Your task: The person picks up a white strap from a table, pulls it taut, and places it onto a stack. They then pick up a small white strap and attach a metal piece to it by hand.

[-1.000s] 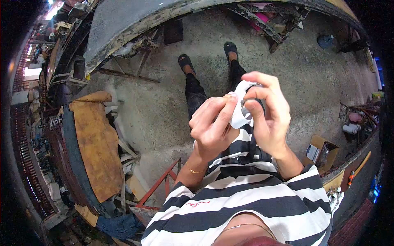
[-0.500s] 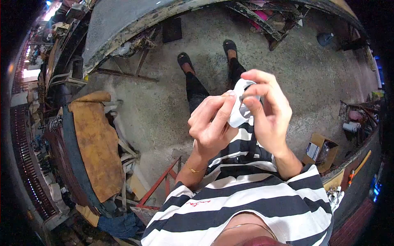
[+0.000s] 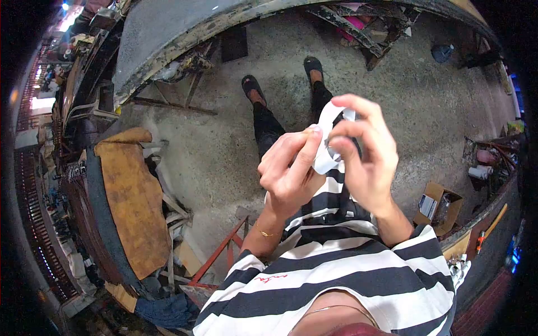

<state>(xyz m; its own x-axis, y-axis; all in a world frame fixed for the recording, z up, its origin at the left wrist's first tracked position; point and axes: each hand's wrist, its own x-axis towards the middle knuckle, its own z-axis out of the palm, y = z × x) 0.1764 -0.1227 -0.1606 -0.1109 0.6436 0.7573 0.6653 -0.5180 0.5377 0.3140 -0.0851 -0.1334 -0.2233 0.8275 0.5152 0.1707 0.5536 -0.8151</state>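
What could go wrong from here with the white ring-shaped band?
The left hand pinches the white ring-shaped band by its edge, so it might slip. The right hand, fingers curled at the opening, could bend it out of round. Held in mid-air, it could drop to the speckled grey floor.

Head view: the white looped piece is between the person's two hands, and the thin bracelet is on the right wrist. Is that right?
Not quite: the thin bracelet is on the wrist of the left hand, as the head view shows. The white looped piece is indeed between that hand and the right hand.
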